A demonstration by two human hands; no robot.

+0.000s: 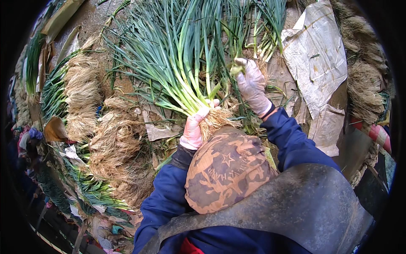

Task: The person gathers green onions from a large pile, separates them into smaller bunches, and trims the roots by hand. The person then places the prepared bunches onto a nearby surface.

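Note:
My left hand (pixel 195 128), in a pale glove, grips a bunch of green onions (pixel 190 90) just above their roots. The tangled straw-coloured roots (pixel 215 122) stick out past my thumb toward me, and the long green leaves fan away over the ground. To the right, my right hand (pixel 252 84) is raised apart from the bunch, also gloved. Its fingers are bent around a small pale-green scrap (pixel 236 70), probably a piece of leaf, partly blurred. Rounded camouflage-print fabric (pixel 230 171) lies right below the roots.
More green onions (pixel 266 47) lie beyond my right hand. Root-ended bundles (pixel 84 92) are stacked at left, with a further root heap (pixel 114 143) nearer me. Whitish sheeting (pixel 317 60) and more bundles (pixel 364 85) are at right. A dark apron (pixel 285 209) covers my lap.

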